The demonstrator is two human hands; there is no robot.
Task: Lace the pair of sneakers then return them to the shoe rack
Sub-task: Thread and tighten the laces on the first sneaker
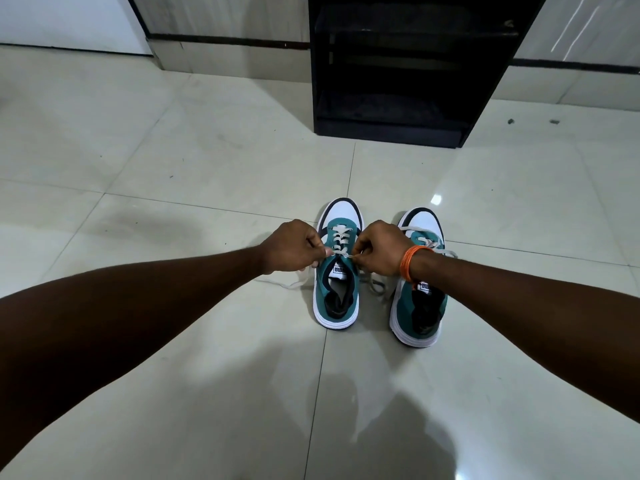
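Tiled floor [207, 161]; right sneaker's [417, 306] laces wrist-hidden.

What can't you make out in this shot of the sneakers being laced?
- Head view: how far the right sneaker is laced; the right hand and wrist cover its eyelets.
- Head view: the lace ends on the left sneaker; both the left hand and the right hand close over them.
- Head view: the shoe rack shelves; too dark, top cut off by the frame edge.

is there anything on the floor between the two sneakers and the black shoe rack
Nothing visible. Bare floor tile lies between the sneakers and the shoe rack; its shelves look dark but empty.
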